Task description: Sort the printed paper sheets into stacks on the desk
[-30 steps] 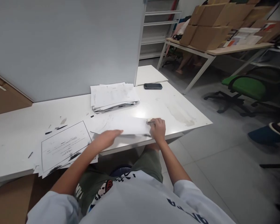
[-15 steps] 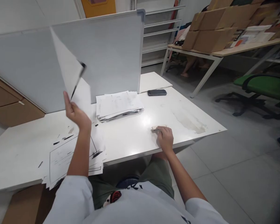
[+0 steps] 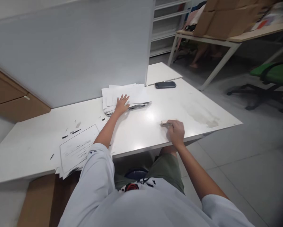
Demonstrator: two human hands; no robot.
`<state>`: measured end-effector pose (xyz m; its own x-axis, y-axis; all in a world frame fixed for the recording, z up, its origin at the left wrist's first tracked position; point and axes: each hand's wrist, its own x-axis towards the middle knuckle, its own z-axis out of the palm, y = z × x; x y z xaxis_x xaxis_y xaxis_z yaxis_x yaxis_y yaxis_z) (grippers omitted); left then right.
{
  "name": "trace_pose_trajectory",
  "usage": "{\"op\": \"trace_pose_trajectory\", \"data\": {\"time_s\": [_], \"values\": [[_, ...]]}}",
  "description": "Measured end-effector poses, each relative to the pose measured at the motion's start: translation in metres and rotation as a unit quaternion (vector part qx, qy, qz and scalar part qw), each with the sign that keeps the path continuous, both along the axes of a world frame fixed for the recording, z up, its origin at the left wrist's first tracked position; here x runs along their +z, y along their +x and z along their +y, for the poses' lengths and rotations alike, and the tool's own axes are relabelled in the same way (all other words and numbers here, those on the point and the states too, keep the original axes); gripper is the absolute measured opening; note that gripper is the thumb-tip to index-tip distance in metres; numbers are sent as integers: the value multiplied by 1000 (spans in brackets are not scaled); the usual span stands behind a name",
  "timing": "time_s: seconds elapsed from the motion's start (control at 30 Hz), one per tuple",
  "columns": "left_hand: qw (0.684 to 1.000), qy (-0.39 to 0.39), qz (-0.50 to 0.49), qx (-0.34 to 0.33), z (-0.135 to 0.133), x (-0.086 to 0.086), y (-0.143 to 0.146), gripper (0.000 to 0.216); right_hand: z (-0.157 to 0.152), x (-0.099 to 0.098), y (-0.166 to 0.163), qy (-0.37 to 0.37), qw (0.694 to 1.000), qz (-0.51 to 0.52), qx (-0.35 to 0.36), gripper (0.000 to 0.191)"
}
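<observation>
My left hand (image 3: pixel 122 104) lies with fingers spread on the near side of a thick stack of paper (image 3: pixel 138 94) by the white panel. On the table's front part, my right hand (image 3: pixel 177 131) is closed round a small pale flat block (image 3: pixel 165 122); one end pokes out to the left, and its exact kind is unclear. To the left of my left arm lie several printed sheets (image 3: pixel 76 149) with black-lined borders, overhanging the front edge and partly covered by my sleeve. Dark paper scraps (image 3: pixel 75 131) are scattered beside them.
The white table (image 3: pixel 136 138) has a grey smear (image 3: pixel 201 115) on its right part. A black phone (image 3: pixel 165 84) rests near the back. The white panel (image 3: pixel 84 53) stands behind, with cardboard boxes (image 3: pixel 18 97) at left. A brown carton (image 3: pixel 37 198) sits below the table's edge.
My left hand has gone from raised, holding a folded sheet with a black edge, down to the paper stack; that sheet is out of its grasp. My right hand keeps its hold.
</observation>
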<state>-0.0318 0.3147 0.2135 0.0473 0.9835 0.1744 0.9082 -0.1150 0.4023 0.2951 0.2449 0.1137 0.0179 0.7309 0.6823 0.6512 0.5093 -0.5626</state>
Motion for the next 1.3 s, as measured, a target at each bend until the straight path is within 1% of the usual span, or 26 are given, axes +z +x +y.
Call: {"op": "trace_pose_trajectory", "data": {"time_s": [0.1, 0.17, 0.23, 0.3, 0.37, 0.4, 0.47, 0.5, 0.57, 0.63, 0.67, 0.7, 0.73, 0.77, 0.8, 0.83, 0.87, 0.9, 0.93, 0.97, 1.0, 1.03, 1.07, 1.13, 1.23, 1.3], "values": [[997, 42, -48, -33, -43, 8, -3, 55, -2, -3, 6, 3, 1000, 1, 3, 28], [992, 63, -101, -36, -91, 10, -14, 49, -2, -5, 10, 5, 1000, 0, 7, 29], [984, 75, -160, 27, -151, 6, -30, 49, -3, -6, 13, 13, 1000, 0, 10, 30], [970, 64, -188, 141, -214, -5, -43, 53, -4, -7, 15, 24, 1000, -1, 10, 31], [964, 11, -135, 231, -268, -23, -47, 65, -4, -7, 17, 26, 1000, -6, 8, 31], [964, -18, -92, 249, -290, -33, -46, 74, -4, -7, 17, 23, 1000, -11, 6, 31], [971, -54, -6, 234, -321, -50, -37, 84, -4, -6, 18, 15, 1000, -21, 3, 31], [974, -57, 30, 216, -330, -57, -31, 81, -5, -5, 17, 15, 1000, -21, 0, 31], [980, -42, 79, 180, -339, -66, -17, 63, -12, -3, 13, 28, 1000, -3, -15, 29], [983, -16, 99, 152, -340, -70, -5, 45, -32, 1, 3, 30, 997, 57, -53, 24], [986, -4, 100, 137, -339, -71, 0, 43, -47, 2, -4, 8, 993, 98, -69, 21], [988, 7, 98, 121, -337, -71, 5, 45, -66, 3, -13, -36, 986, 143, -78, 19], [990, 18, 95, 106, -335, -70, 10, 48, -87, 3, -23, -113, 973, 190, -66, 19], [991, 27, 92, 90, -334, -69, 16, 49, -108, 2, -33, -231, 951, 206, 2, 19], [993, 35, 89, 70, -333, -68, 22, 49, -130, 0, -42, -352, 908, 209, 87, 26], [994, 40, 88, 42, -332, -67, 29, 48, -148, -1, -51, -452, 849, 222, 160, 37], [995, 42, 89, 4, -331, -65, 37, 47, -164, -3, -58, -537, 777, 235, 230, 48], [994, 41, 93, -42, -332, -64, 45, 46, -176, -3, -64, -599, 706, 251, 281, 56], [990, 40, 100, -89, -333, -63, 52, 45, -183, -3, -69, -637, 648, 280, 311, 60], [985, 43, 109, -127, -335, -63, 58, 45, -186, -2, -71, -655, 606, 315, 324, 61], [980, 48, 121, -149, -338, -63, 62, 46, -186, 1, -73, -658, 581, 355, 322, 57], [977, 56, 135, -152, -343, -64, 63, 48, -184, 4, -73, -649, 573, 395, 307, 51], [977, 66, 151, -133, -348, -66, 61, 50, -179, 7, -72, -635, 576, 430, 284, 42], [980, 85, 177, -38, -360, -73, 47, 57, -170, 12, -68, -604, 596, 476, 231, 29], [969, 77, 194, 133, -381, -84, 11, 63, -159, 14, -58, -562, 628, 510, 173, 20], [963, 65, 199, 173, -394, -88, -11, 54, -154, 9, -52, -551, 642, 509, 158, 19]]}}
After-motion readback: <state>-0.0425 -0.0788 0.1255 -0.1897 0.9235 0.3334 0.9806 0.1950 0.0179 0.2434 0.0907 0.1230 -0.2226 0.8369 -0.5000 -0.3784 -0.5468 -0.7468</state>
